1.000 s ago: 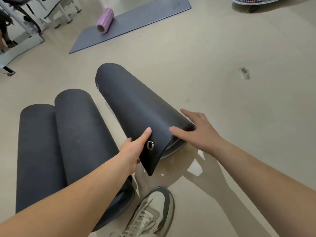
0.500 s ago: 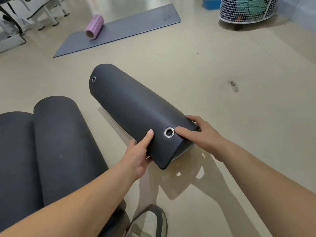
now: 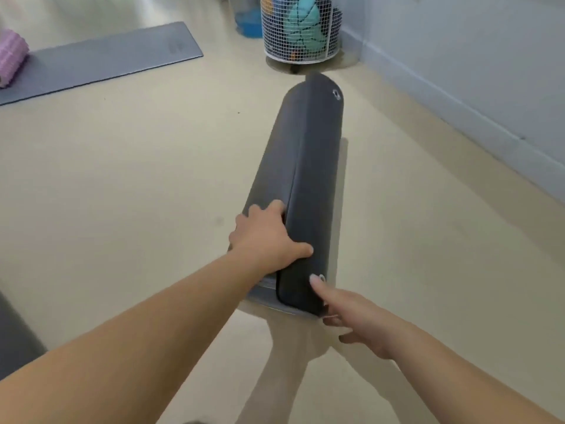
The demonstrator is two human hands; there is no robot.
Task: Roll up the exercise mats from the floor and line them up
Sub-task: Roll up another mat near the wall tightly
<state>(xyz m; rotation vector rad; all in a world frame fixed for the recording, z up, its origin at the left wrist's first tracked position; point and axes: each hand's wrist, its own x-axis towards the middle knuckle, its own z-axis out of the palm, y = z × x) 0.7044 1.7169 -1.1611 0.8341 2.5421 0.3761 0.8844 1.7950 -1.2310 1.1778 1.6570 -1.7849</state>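
Left hand grips the rolled black mat at centre frame; right hand steadies its near end, fingers loose. The grey mat, upper left, lies unrolled under a pink foam roller.

Both hands on rolled mat

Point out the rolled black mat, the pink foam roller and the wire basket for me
rolled black mat [image 3: 308,166]: head view, middle of its outer wrap.
pink foam roller [image 3: 10,58]: head view, ridged side, at the left edge.
wire basket [image 3: 301,32]: head view, front of its white mesh wall.
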